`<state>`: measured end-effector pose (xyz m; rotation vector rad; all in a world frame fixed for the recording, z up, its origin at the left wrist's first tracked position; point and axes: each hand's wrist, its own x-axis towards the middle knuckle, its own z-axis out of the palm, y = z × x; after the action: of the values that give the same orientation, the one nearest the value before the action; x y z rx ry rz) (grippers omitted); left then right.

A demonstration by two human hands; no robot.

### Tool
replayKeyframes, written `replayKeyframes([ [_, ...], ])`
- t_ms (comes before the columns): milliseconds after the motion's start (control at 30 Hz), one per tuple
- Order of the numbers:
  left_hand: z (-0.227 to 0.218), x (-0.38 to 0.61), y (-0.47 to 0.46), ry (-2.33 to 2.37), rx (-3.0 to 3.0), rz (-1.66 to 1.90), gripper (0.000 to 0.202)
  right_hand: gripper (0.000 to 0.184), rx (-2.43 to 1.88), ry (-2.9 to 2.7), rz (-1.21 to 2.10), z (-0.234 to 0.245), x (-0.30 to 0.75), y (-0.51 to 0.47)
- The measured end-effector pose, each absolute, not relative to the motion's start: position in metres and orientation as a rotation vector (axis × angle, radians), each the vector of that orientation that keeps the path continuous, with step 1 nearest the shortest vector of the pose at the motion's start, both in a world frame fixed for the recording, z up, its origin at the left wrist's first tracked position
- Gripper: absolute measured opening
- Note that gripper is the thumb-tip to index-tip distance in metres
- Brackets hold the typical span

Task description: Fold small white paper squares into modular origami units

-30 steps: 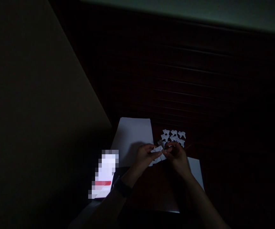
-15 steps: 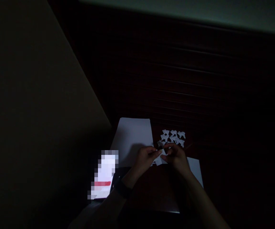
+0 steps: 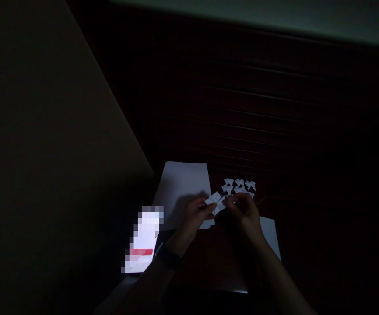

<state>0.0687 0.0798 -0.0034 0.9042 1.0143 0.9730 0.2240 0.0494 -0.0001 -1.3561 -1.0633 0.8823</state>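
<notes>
In a very dark scene, my left hand [image 3: 196, 215] and my right hand [image 3: 244, 212] both pinch a small white folded paper piece [image 3: 216, 202], held just above a dark table [image 3: 209, 258]. The left fingers grip its left edge, the right fingers its right edge. Right behind the hands lies a cluster of several small white folded paper pieces [image 3: 238, 187]. A dark band sits on my left wrist.
A white paper sheet [image 3: 181, 186] lies to the left of the hands, another white sheet [image 3: 270, 234] shows behind my right forearm. A lit, blurred-out screen [image 3: 143, 240] glows at the lower left. A dark slatted wall stands behind the table.
The folded piece has been lifted and turned, so more of its creased face shows now. Both hands shifted slightly away from me, toward the cluster of pieces.
</notes>
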Motion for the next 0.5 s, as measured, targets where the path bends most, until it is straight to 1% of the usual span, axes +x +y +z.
replayKeyframes([
  [100, -0.002, 0.067, 0.078, 0.937, 0.822, 1.023, 0.029, 0.026, -1.356, -1.154, 0.911, 0.002, 0.220, 0.048],
  [233, -0.002, 0.066, 0.077, 0.859, 0.811, 0.950, 0.033, 0.020, -1.359, -1.158, 0.947, -0.005, 0.217, 0.050],
  [367, -0.001, 0.066, 0.076, 0.861, 0.832, 0.869, 0.037, 0.024, -1.329, -1.084, 0.978, -0.008, 0.218, 0.050],
  [500, 0.000, 0.066, 0.075, 0.846, 0.862, 0.824, 0.040, 0.024, -1.324, -1.079, 1.094, -0.006, 0.222, 0.049],
])
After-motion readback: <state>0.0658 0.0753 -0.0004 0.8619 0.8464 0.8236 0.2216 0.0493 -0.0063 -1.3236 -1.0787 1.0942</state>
